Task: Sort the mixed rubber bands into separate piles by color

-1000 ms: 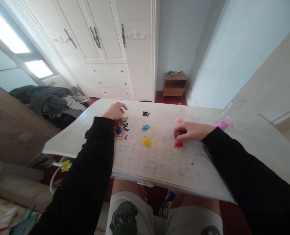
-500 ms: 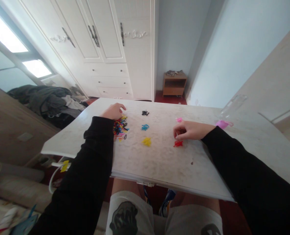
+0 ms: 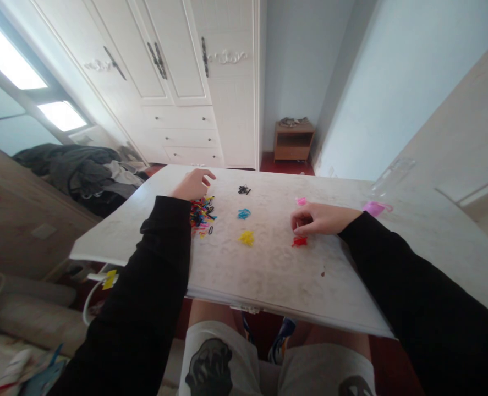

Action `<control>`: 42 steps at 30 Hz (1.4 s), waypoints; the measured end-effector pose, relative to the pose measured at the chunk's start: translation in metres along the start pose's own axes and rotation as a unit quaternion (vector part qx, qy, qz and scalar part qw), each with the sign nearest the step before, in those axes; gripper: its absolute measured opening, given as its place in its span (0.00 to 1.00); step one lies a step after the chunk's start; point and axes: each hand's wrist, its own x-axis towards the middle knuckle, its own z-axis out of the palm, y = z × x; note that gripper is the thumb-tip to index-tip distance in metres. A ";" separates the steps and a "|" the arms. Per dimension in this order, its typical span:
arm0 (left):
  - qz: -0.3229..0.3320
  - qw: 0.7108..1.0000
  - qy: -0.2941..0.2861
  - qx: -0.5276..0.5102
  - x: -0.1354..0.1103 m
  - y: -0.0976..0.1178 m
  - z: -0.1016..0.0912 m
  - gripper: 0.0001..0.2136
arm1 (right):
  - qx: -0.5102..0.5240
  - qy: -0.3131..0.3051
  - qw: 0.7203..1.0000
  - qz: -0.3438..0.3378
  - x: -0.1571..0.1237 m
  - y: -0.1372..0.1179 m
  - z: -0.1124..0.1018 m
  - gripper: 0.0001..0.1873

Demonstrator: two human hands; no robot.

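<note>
My left hand hovers over a mixed heap of small coloured rubber bands on the white table, its fingers curled and pinched; what they hold is too small to see. My right hand rests on the table with its fingers curled in, just above a small red pile. Between the hands lie sorted little piles: black, blue, yellow and pink.
A clear plastic bottle with a pink piece lies at the table's right. A white wardrobe and a small wooden nightstand stand behind. Dark clothes are heaped at the left. My knees are under the table's near edge.
My left hand has lifted slightly from the mixed heap and its fingers have shifted. My right hand has barely moved.
</note>
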 end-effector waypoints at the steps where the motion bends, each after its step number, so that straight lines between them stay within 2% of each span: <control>1: 0.004 1.000 0.005 -0.007 -0.001 0.002 0.000 0.26 | 0.002 0.000 1.000 0.001 0.000 0.000 0.000 0.13; 7: 0.016 0.999 0.044 -0.007 -0.005 0.009 0.000 0.25 | 0.005 0.000 1.000 0.002 0.000 0.000 0.000 0.13; 13: 0.008 0.998 0.060 -0.028 -0.006 0.011 -0.003 0.17 | 0.007 -0.001 1.000 0.003 0.000 0.000 0.000 0.13; 17: 0.073 0.986 0.018 -0.147 -0.010 0.026 0.001 0.13 | -0.001 0.007 1.000 0.001 -0.001 -0.002 0.000 0.13; 20: 0.150 0.955 -0.039 -0.255 -0.015 0.045 0.012 0.14 | -0.024 0.037 0.999 -0.013 -0.001 -0.006 0.001 0.13; 23: 0.191 0.916 -0.098 -0.338 -0.020 0.062 0.027 0.17 | -0.046 0.077 0.995 -0.037 -0.001 -0.013 0.003 0.12; 27: 0.189 0.873 -0.167 -0.418 -0.028 0.074 0.042 0.21 | -0.058 0.167 0.981 -0.085 0.001 -0.024 0.008 0.08; 31: 0.180 0.850 -0.218 -0.444 -0.035 0.080 0.046 0.23 | -0.076 0.270 0.950 -0.135 0.004 -0.032 0.014 0.05; 33: 0.185 0.843 -0.231 -0.449 -0.038 0.083 0.046 0.23 | -0.077 0.294 0.939 -0.159 0.006 -0.034 0.017 0.05; 36: 0.197 0.838 -0.241 -0.449 -0.042 0.087 0.046 0.22 | -0.070 0.285 0.938 -0.186 0.006 -0.036 0.022 0.07; 42: 0.227 0.839 -0.229 -0.438 -0.043 0.090 0.047 0.19 | -0.050 0.237 0.938 -0.249 0.007 -0.041 0.030 0.22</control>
